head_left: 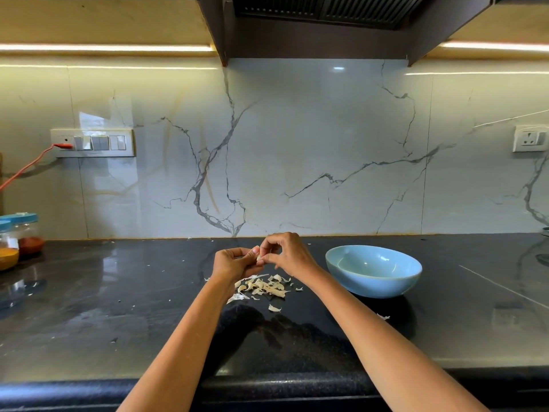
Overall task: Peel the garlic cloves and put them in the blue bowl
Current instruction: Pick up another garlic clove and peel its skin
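A small pale garlic clove (259, 257) is held in the air between both hands, above the black counter. My left hand (234, 263) grips it from the left with curled fingers. My right hand (285, 253) pinches it from the right with thumb and fingertips. Below the hands lies a heap of garlic skins and pieces (263, 288). The blue bowl (373, 271) stands to the right of my right hand; a pale clove (384, 258) shows inside near its far wall.
Two spice jars with blue lids (17, 240) stand at the far left of the counter. An orange cable (28, 168) runs to a switch panel (92, 143) on the marble wall. A hood hangs overhead. Loose skin flakes (274, 308) dot the counter.
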